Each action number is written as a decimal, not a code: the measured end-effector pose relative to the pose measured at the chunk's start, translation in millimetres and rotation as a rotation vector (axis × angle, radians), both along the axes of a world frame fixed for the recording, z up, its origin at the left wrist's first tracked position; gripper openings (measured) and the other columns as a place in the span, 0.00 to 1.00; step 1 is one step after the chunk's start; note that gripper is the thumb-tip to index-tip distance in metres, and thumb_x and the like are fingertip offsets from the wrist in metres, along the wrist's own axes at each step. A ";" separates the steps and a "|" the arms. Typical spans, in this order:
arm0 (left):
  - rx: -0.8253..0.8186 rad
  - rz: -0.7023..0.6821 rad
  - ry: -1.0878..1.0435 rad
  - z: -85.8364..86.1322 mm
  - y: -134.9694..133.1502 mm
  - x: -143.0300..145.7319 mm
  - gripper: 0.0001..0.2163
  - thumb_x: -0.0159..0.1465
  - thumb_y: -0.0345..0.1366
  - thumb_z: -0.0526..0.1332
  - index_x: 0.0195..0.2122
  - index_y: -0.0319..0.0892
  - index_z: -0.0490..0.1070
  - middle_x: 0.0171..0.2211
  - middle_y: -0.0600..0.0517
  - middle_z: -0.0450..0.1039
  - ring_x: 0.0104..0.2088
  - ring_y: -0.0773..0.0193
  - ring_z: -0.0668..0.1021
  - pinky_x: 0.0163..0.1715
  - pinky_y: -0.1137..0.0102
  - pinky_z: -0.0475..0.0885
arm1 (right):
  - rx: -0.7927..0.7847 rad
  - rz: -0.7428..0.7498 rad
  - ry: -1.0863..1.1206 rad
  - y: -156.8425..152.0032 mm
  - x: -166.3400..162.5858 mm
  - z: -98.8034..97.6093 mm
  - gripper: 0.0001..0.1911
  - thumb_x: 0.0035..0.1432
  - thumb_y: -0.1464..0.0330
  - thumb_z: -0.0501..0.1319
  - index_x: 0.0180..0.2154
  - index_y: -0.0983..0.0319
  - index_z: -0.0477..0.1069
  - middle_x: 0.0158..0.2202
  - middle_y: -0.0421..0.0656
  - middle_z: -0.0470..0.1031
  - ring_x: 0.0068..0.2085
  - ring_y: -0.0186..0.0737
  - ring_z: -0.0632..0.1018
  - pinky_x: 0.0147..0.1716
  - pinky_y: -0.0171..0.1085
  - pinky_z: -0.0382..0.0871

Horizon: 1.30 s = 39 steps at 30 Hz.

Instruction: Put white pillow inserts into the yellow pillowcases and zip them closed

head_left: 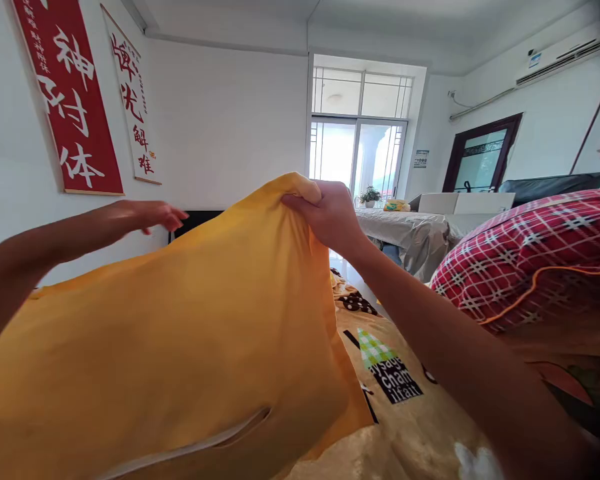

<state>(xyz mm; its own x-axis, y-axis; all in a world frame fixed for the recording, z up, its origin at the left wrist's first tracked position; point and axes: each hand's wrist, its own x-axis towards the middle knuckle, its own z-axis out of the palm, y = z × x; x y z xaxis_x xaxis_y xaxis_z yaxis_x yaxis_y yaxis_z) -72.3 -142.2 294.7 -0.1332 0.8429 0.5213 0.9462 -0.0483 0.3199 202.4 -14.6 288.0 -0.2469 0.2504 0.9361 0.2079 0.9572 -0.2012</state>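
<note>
A large yellow fabric cover (195,327), like a pillowcase, hangs spread out in front of me and fills the lower left of the head view. My right hand (333,213) is closed on its upper right corner, thumb in front, and holds it raised. Near the bottom of the cover runs a slit (230,435) with a pale edge. My left hand (155,217) is in the air just above the cover's top edge, slightly blurred, its fingers loosely stretched with nothing visible in them.
Beneath lies a beige patterned blanket (380,427). A red plaid bundle (535,247) rises at the right beside my right forearm. Farther back stands a table under a plastic sheet (405,230), with white boxes (480,203) and a potted plant (370,195). Scrolls (80,100) hang at left.
</note>
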 end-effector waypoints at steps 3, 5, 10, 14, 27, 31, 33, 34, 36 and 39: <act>-0.150 -0.360 -0.110 30.0 29.3 69.9 0.24 0.52 0.52 0.63 0.45 0.41 0.73 0.38 0.53 0.74 0.44 0.55 0.76 0.40 0.69 0.70 | 0.023 0.015 -0.036 -9.5 -3.4 13.2 0.14 0.57 0.65 0.58 0.22 0.62 0.61 0.22 0.35 0.54 0.28 0.30 0.60 0.28 0.32 0.53; -0.187 -0.432 -0.202 36.0 46.6 102.3 0.18 0.49 0.46 0.68 0.35 0.39 0.75 0.30 0.53 0.72 0.36 0.55 0.78 0.32 0.71 0.71 | 0.015 -0.003 -0.038 -13.8 1.8 16.8 0.13 0.56 0.67 0.58 0.21 0.62 0.61 0.21 0.35 0.55 0.28 0.30 0.61 0.28 0.32 0.54; -0.182 -0.499 -0.326 18.4 71.9 132.7 0.16 0.51 0.48 0.67 0.23 0.38 0.71 0.20 0.54 0.67 0.21 0.65 0.73 0.18 0.75 0.64 | -0.242 0.068 0.088 -14.0 28.4 -28.8 0.10 0.58 0.61 0.57 0.31 0.61 0.67 0.26 0.37 0.67 0.30 0.34 0.69 0.28 0.33 0.61; -0.206 -0.460 -0.389 1.6 90.9 131.5 0.19 0.51 0.52 0.66 0.21 0.39 0.68 0.19 0.54 0.66 0.18 0.68 0.70 0.16 0.75 0.63 | -0.670 0.275 0.048 -18.2 39.6 -109.3 0.19 0.55 0.52 0.59 0.41 0.59 0.68 0.39 0.44 0.76 0.40 0.42 0.76 0.37 0.37 0.70; -0.063 -0.287 -0.598 -40.7 176.9 120.5 0.12 0.51 0.44 0.64 0.28 0.39 0.70 0.24 0.54 0.72 0.23 0.66 0.73 0.22 0.74 0.67 | -1.003 0.509 -0.020 52.2 28.2 -190.5 0.22 0.47 0.53 0.66 0.36 0.65 0.76 0.35 0.44 0.79 0.40 0.47 0.77 0.37 0.39 0.71; -0.166 -0.296 -0.647 -67.4 206.4 123.4 0.13 0.51 0.45 0.63 0.28 0.39 0.71 0.23 0.53 0.73 0.22 0.64 0.74 0.20 0.73 0.68 | -1.108 0.557 0.133 64.2 22.6 -226.7 0.22 0.48 0.52 0.64 0.34 0.65 0.75 0.32 0.43 0.77 0.34 0.41 0.76 0.32 0.36 0.69; -0.201 -0.283 -0.649 -76.0 221.2 123.7 0.14 0.50 0.46 0.64 0.27 0.39 0.71 0.22 0.52 0.73 0.21 0.63 0.74 0.19 0.73 0.67 | -1.120 0.512 0.134 73.7 28.2 -236.8 0.21 0.48 0.52 0.64 0.30 0.65 0.74 0.29 0.42 0.76 0.31 0.39 0.74 0.29 0.34 0.66; -0.210 -0.275 -0.654 -79.0 228.2 123.3 0.14 0.50 0.46 0.64 0.27 0.39 0.71 0.22 0.52 0.73 0.20 0.63 0.74 0.18 0.73 0.66 | -1.116 0.480 0.128 79.3 32.0 -239.7 0.21 0.47 0.52 0.64 0.29 0.66 0.73 0.27 0.42 0.75 0.30 0.38 0.73 0.27 0.34 0.65; -0.228 -0.271 -0.676 -82.9 240.6 121.5 0.15 0.49 0.47 0.65 0.26 0.39 0.71 0.21 0.51 0.73 0.20 0.63 0.74 0.17 0.73 0.66 | -1.107 0.426 0.132 90.6 38.5 -242.7 0.21 0.47 0.52 0.64 0.25 0.66 0.72 0.24 0.40 0.73 0.27 0.36 0.71 0.25 0.33 0.63; -0.274 -0.311 -0.730 -87.4 253.8 119.9 0.15 0.48 0.47 0.66 0.28 0.40 0.71 0.22 0.52 0.74 0.21 0.63 0.75 0.19 0.72 0.69 | -1.126 0.475 0.194 101.6 39.0 -245.4 0.22 0.45 0.51 0.66 0.26 0.66 0.72 0.25 0.40 0.73 0.28 0.37 0.72 0.26 0.33 0.64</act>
